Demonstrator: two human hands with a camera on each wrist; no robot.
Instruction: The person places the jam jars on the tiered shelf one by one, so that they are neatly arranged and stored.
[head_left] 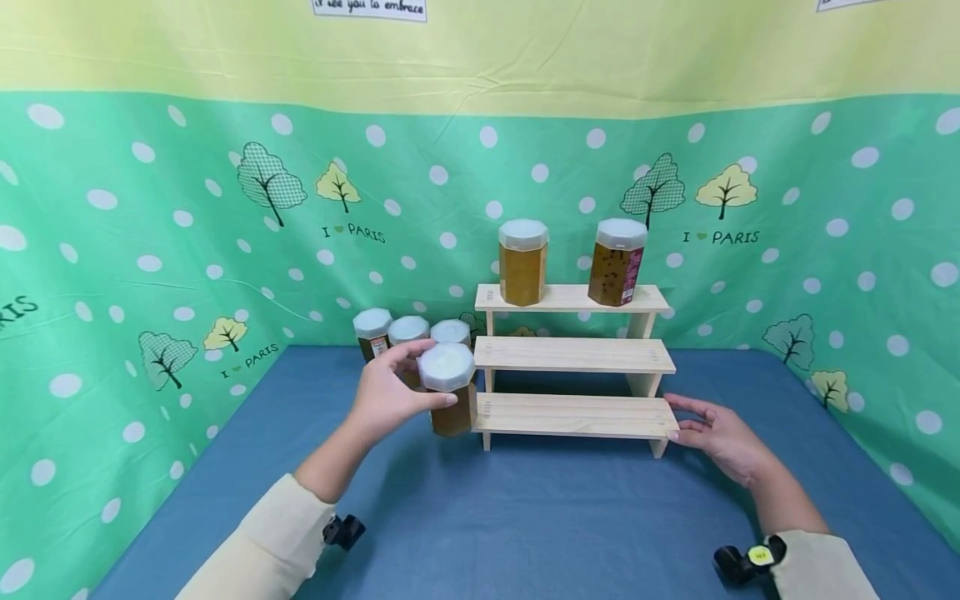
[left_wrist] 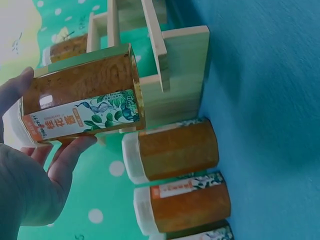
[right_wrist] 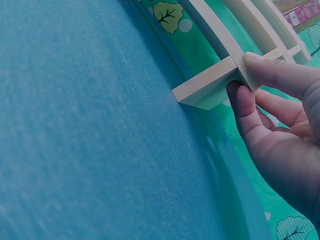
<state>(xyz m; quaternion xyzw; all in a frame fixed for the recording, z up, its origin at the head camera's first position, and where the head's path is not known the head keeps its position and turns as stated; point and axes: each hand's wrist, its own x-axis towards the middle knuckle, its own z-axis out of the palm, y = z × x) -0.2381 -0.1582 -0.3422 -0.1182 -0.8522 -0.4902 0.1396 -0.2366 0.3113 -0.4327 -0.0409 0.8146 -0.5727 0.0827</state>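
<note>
While one hand [head_left: 386,393] grips a faceted jar [left_wrist: 82,95], another hand [head_left: 723,437] pinches wooden shelving [head_left: 573,354].

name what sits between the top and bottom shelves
The bare middle shelf lies between the top shelf and the bottom shelf; the head view shows it.

Looks like a staged indoor tabletop set-up, judging by printed green-and-yellow fabric [head_left: 420,208] hung behind and beside a blue table [head_left: 555,517].
</note>
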